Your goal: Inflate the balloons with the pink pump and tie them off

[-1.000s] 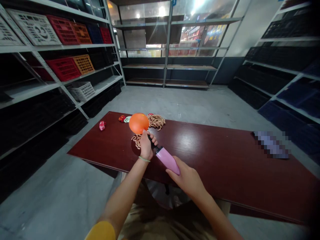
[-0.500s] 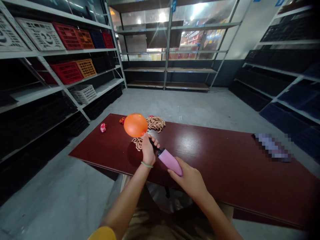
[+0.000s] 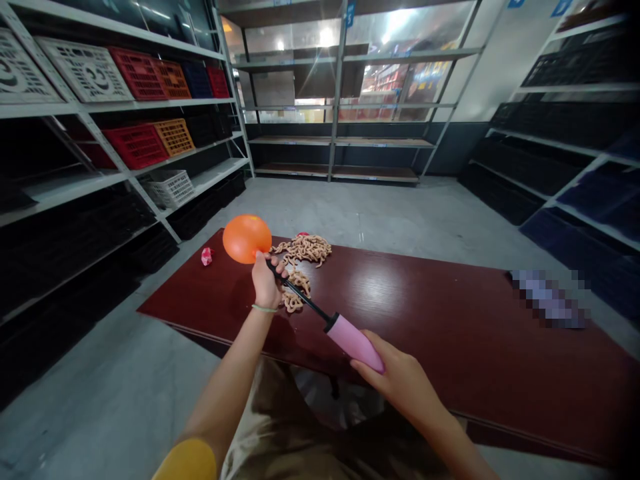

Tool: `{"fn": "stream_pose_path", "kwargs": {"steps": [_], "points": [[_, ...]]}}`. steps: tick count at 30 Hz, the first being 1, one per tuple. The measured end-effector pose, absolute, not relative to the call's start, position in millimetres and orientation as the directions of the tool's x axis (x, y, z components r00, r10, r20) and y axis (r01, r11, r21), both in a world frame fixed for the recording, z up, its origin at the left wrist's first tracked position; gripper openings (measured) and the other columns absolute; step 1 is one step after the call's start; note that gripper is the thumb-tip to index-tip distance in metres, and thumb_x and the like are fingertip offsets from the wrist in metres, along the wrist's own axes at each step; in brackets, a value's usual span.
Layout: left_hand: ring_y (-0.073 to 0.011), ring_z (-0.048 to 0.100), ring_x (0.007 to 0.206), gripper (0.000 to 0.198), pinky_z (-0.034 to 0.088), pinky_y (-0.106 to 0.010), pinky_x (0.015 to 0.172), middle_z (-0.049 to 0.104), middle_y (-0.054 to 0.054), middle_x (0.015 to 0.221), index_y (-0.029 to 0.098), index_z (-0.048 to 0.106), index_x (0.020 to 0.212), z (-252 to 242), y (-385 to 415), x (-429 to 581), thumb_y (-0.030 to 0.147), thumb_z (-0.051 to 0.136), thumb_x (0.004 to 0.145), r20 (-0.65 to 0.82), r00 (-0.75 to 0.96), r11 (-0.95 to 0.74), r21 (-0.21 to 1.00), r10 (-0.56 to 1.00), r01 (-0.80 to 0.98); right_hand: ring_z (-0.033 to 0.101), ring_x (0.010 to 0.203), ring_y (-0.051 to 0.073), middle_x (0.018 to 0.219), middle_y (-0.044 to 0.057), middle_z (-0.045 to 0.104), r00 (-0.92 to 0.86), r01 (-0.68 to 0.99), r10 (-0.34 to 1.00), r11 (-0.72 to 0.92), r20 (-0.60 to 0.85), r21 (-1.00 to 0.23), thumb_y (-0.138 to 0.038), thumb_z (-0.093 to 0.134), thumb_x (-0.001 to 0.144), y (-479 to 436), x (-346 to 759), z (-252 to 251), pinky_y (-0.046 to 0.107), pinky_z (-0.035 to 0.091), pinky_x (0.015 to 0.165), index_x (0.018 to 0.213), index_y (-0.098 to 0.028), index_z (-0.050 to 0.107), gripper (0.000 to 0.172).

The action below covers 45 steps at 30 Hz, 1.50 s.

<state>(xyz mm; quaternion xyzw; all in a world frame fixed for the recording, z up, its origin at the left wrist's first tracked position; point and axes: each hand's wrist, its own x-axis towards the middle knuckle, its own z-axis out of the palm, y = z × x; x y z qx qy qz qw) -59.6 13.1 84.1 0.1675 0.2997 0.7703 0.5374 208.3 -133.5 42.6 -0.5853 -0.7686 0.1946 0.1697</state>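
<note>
An orange balloon (image 3: 247, 239), round and inflated, sits on the nozzle end of a hand pump (image 3: 355, 341) with a pink barrel and a black rod. My left hand (image 3: 267, 280) is closed around the black nozzle end, its thumb at the balloon's neck. Wrapped round the pink barrel is my right hand (image 3: 400, 373). The rod between the two hands is drawn out long. Beneath and beyond the pump lie heaps of tan, twisted pieces like chain links (image 3: 307, 249) on the dark red table (image 3: 430, 300).
A small pink-and-red crumpled item (image 3: 207, 256) lies at the table's left end. A blurred-out flat object (image 3: 547, 298) rests near the right end. Shelves with crates (image 3: 137, 145) stand on the left, more shelving (image 3: 335, 141) at the back and right.
My left hand, with the balloon and nozzle, has moved left and away from my right hand. My right hand has shifted slightly right and nearer to me. The pump's rod has slid out.
</note>
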Motion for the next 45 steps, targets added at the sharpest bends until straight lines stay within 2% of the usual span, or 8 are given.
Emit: {"fn": "stream_pose_path", "kwargs": {"steps": [5, 9, 15, 22, 26, 32, 38, 45], "points": [[-0.0063, 0.037, 0.043, 0.03, 0.032, -0.018, 0.039, 0.038, 0.006, 0.061, 0.021, 0.043, 0.079, 68.2, 2.5, -32.5, 0.045, 0.054, 0.093, -0.08, -0.347, -0.236, 0.591, 0.935, -0.772, 0.07, 0.101, 0.031, 0.121, 0.008, 0.07, -0.231, 0.864, 0.973, 0.213, 0.018, -0.456, -0.049, 0.053, 0.09, -124.4, 192.7, 47.7, 0.036, 0.054, 0.078, 0.133, -0.024, 0.052, 0.05], [-0.0066, 0.039, 0.044, 0.032, 0.035, -0.019, 0.04, 0.04, 0.005, 0.062, 0.021, 0.044, 0.079, 56.9, -13.9, 2.2, 0.048, 0.056, 0.09, -0.089, -0.273, -0.157, 0.633, 0.958, -0.758, 0.071, 0.097, 0.032, 0.113, 0.007, 0.072, -0.199, 0.872, 0.98, 0.184, 0.015, -0.454, -0.05, 0.053, 0.09, -115.5, 173.7, 58.5, 0.037, 0.053, 0.074, 0.131, -0.025, 0.053, 0.048], [-0.0071, 0.038, 0.042, 0.031, 0.033, -0.019, 0.037, 0.04, 0.005, 0.061, 0.02, 0.044, 0.078, 72.2, -8.3, -7.0, 0.046, 0.052, 0.093, -0.047, -0.26, -0.159, 0.681, 0.964, -0.714, 0.067, 0.108, 0.03, 0.125, 0.009, 0.067, -0.237, 0.803, 0.971, 0.22, 0.042, -0.553, -0.047, 0.055, 0.09, -119.4, 176.4, 59.0, 0.037, 0.052, 0.083, 0.133, -0.023, 0.05, 0.05], [-0.0063, 0.036, 0.042, 0.03, 0.032, -0.018, 0.038, 0.038, 0.006, 0.06, 0.02, 0.044, 0.08, 89.3, 9.5, -61.3, 0.045, 0.052, 0.094, -0.054, -0.388, -0.261, 0.654, 0.92, -0.71, 0.067, 0.109, 0.029, 0.129, 0.009, 0.065, -0.276, 0.806, 0.96, 0.26, 0.052, -0.532, -0.046, 0.056, 0.089, -133.9, 205.3, 47.1, 0.04, 0.053, 0.088, 0.134, -0.025, 0.053, 0.05], [-0.0065, 0.037, 0.043, 0.031, 0.031, -0.018, 0.038, 0.036, 0.006, 0.06, 0.021, 0.043, 0.078, 79.8, 5.5, -49.5, 0.046, 0.055, 0.092, -0.066, -0.411, -0.281, 0.63, 0.909, -0.724, 0.068, 0.106, 0.03, 0.125, 0.009, 0.067, -0.248, 0.848, 0.967, 0.243, 0.053, -0.47, -0.048, 0.054, 0.09, -128.6, 198.2, 46.0, 0.038, 0.053, 0.083, 0.133, -0.023, 0.053, 0.05], [-0.0072, 0.039, 0.043, 0.03, 0.034, -0.018, 0.038, 0.04, 0.005, 0.061, 0.021, 0.043, 0.078, 60.3, -13.2, 2.3, 0.045, 0.052, 0.093, -0.081, -0.283, -0.165, 0.65, 0.956, -0.742, 0.072, 0.093, 0.029, 0.111, 0.006, 0.073, -0.206, 0.862, 0.976, 0.215, 0.071, -0.459, -0.051, 0.054, 0.09, -115.1, 172.9, 58.0, 0.032, 0.051, 0.071, 0.127, -0.025, 0.056, 0.046], [-0.0071, 0.039, 0.042, 0.031, 0.034, -0.019, 0.038, 0.04, 0.005, 0.06, 0.02, 0.044, 0.078, 67.1, -19.4, -4.6, 0.047, 0.052, 0.093, -0.041, -0.251, -0.161, 0.668, 0.967, -0.727, 0.07, 0.102, 0.028, 0.119, 0.007, 0.07, -0.228, 0.799, 0.969, 0.24, 0.09, -0.552, -0.049, 0.056, 0.089, -127.6, 180.2, 53.4, 0.033, 0.053, 0.078, 0.132, -0.025, 0.054, 0.049], [-0.0071, 0.038, 0.042, 0.027, 0.032, -0.019, 0.038, 0.037, 0.006, 0.06, 0.021, 0.043, 0.077, 82.1, -9.0, -36.9, 0.04, 0.051, 0.094, -0.083, -0.372, -0.241, 0.627, 0.925, -0.74, 0.069, 0.105, 0.027, 0.123, 0.007, 0.069, -0.245, 0.803, 0.964, 0.262, 0.104, -0.535, -0.047, 0.056, 0.088, -148.8, 209.1, 50.7, 0.035, 0.053, 0.083, 0.131, -0.026, 0.057, 0.048]]}}
